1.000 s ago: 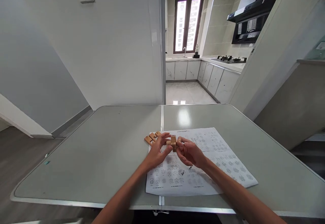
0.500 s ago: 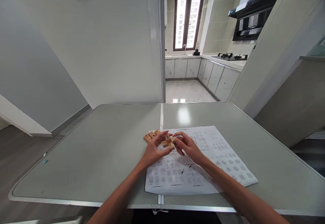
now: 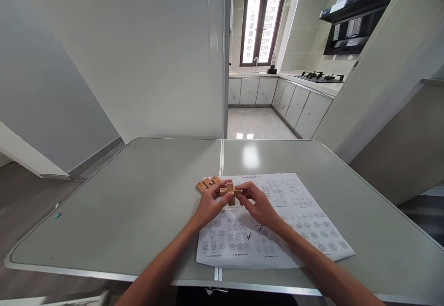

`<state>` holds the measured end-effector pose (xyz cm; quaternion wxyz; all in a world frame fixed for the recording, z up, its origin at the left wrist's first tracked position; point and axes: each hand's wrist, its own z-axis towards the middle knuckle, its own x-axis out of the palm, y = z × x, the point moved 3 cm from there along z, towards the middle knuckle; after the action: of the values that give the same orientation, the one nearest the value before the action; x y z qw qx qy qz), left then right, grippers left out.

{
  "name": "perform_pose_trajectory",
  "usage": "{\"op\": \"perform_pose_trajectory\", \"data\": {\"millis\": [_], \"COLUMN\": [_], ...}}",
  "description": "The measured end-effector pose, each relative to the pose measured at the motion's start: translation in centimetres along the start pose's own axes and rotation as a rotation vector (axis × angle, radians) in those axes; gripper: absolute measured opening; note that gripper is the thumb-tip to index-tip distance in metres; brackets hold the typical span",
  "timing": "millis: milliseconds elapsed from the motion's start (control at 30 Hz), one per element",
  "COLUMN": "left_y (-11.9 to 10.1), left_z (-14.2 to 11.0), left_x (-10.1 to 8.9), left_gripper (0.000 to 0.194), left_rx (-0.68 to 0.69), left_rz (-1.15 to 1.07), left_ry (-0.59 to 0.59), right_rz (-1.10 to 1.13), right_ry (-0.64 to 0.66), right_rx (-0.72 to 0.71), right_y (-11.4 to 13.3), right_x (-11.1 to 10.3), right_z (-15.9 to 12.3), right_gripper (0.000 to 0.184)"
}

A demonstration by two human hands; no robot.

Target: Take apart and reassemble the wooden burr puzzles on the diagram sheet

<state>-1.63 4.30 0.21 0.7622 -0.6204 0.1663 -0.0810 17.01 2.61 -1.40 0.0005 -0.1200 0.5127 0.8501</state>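
Observation:
A partly joined wooden burr puzzle [image 3: 229,188], made of crossed light-brown pieces, is held just above the paper. My left hand [image 3: 211,204] grips its left side, with the thumb across the front and the fingers behind. On the other side, my right hand [image 3: 257,203] pinches the arm that sticks out to the right between thumb and forefinger. Several loose wooden puzzle pieces [image 3: 208,182] lie side by side behind my left hand. Beneath both hands spreads a white instruction sheet [image 3: 239,250] printed with rows of small diagrams.
The grey-green folding table [image 3: 104,209] has a metal seam [image 3: 221,158] down its middle. A small teal bit [image 3: 57,215] lies near the left edge. Beyond the table are a white wall and a kitchen with a gas stove [image 3: 321,76].
The wooden burr puzzle has turned in my hands, so its numbered face no longer faces me. My left thumb now presses its front, and my right fingers have closed on its right arm.

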Motion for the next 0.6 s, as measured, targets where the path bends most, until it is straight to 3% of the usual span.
{"op": "perform_pose_trajectory", "data": {"millis": [133, 333, 500, 600], "left_y": [0.0, 0.0, 0.2, 0.1], "left_z": [0.2, 0.3, 0.2, 0.2], "left_x": [0.1, 0.2, 0.3, 0.2], "left_gripper": [0.053, 0.052, 0.058, 0.058], "left_rx": [0.008, 0.038, -0.077, -0.083], "left_rz": [0.015, 0.128, -0.098, -0.108], "left_ry": [0.011, 0.059, 0.123, 0.155], "right_rz": [-0.130, -0.172, -0.181, -0.182], "right_ry": [-0.057, -0.031, -0.034, -0.033], "right_rx": [-0.069, -0.111, -0.112, -0.123], "right_y": [0.3, 1.0, 1.0, 1.1], "right_x": [-0.1, -0.2, -0.2, -0.3], "right_z": [-0.1, -0.3, -0.4, -0.5], "right_gripper": [0.020, 0.021, 0.019, 0.018]}}
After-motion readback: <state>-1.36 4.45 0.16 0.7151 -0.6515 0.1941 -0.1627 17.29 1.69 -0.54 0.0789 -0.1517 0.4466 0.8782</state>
